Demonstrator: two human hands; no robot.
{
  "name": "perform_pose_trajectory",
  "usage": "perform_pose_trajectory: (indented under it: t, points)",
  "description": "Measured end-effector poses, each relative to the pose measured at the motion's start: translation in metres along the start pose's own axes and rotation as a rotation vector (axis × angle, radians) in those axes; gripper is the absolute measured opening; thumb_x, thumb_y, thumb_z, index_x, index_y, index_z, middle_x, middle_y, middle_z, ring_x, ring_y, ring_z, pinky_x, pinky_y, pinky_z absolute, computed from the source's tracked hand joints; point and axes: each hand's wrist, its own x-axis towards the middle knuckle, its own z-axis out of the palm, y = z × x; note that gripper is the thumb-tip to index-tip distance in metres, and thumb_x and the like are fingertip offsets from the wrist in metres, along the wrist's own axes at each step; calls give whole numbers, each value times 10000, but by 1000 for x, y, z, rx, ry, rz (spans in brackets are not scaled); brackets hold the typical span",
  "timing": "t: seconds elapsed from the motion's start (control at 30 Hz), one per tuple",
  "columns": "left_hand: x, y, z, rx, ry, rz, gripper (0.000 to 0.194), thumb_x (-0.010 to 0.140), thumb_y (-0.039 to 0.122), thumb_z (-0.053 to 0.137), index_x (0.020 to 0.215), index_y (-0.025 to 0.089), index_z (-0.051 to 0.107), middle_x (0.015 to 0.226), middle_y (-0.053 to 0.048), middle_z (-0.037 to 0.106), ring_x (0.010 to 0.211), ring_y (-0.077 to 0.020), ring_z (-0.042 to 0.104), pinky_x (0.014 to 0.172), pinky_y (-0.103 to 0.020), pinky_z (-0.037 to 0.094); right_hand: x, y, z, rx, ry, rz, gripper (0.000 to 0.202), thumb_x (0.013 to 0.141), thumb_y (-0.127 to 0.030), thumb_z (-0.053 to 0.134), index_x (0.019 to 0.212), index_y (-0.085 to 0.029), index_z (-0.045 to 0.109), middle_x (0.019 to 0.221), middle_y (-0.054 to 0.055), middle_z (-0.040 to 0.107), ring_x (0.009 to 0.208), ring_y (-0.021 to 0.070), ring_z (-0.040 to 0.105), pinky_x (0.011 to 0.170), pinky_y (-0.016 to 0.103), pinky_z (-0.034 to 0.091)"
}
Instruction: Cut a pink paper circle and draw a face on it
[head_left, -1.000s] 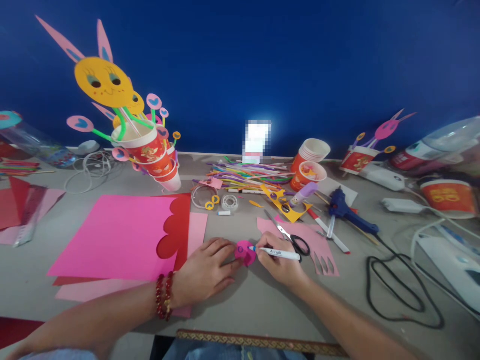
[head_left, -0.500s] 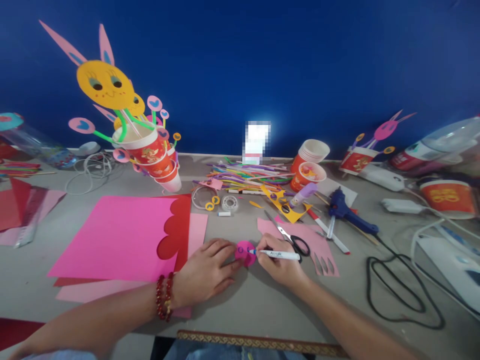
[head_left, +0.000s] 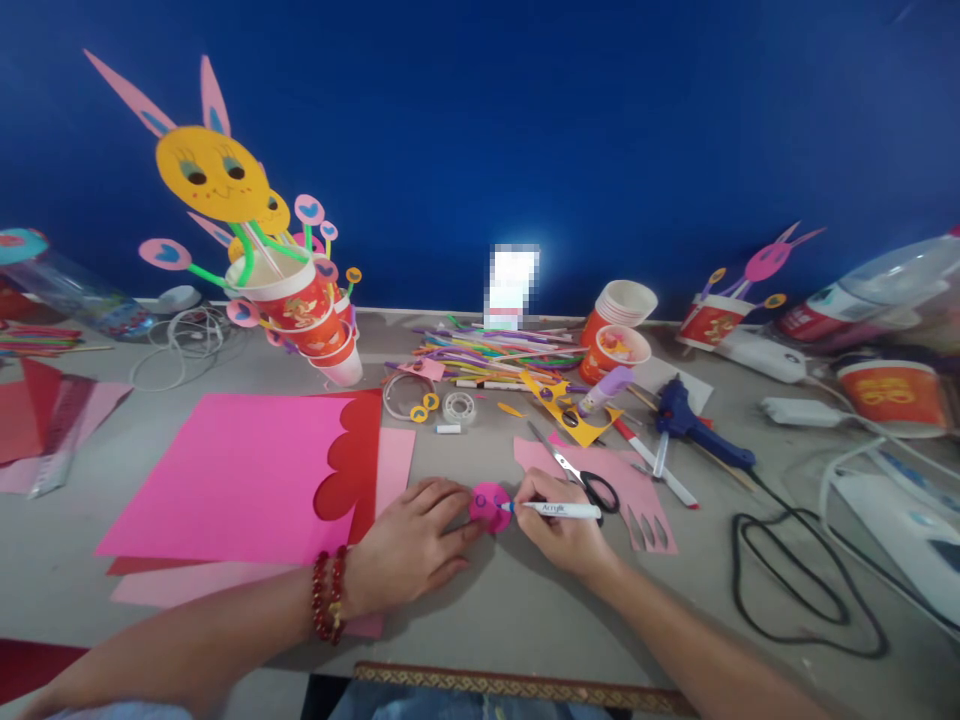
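A small magenta paper disc (head_left: 490,497) lies on the table between my hands, with blue eye-like rings drawn on it. My left hand (head_left: 416,530) rests flat with its fingers stretched out, the fingertips pressing the disc's left edge. In my right hand (head_left: 559,520) a white acrylic marker (head_left: 566,510) is pinched, its blue tip on the right part of the disc. Just beyond my right hand, scissors (head_left: 577,470) with black handles lie over a cut pink sheet (head_left: 637,485). A small white and blue pen cap (head_left: 448,429) lies beyond the disc.
Pink and red paper sheets (head_left: 232,470) spread at the left. Behind them stand stacked cups with a yellow rabbit face (head_left: 212,173). Coloured pipe cleaners (head_left: 495,352), a tape roll (head_left: 459,407) and red cups (head_left: 616,352) sit at the back. A blue glue gun (head_left: 697,425) trails its black cord rightward.
The marker tip has shifted very slightly on the disc. My left hand stays in place, and the view has tilted a little.
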Motion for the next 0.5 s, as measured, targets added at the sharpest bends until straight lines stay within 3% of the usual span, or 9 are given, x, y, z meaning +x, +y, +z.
perform_pose_trajectory:
  t: [0.5]
  points:
    - [0,0,1,-18,4,-6,353,908,364,606,1234,235,560,1298,-77,529,1239,-260,441,1058,-430,368,-2,3,1,44,29,43,139,759,-137,485,647,-219,482,527,-57,473,457,100,403,452,220,301]
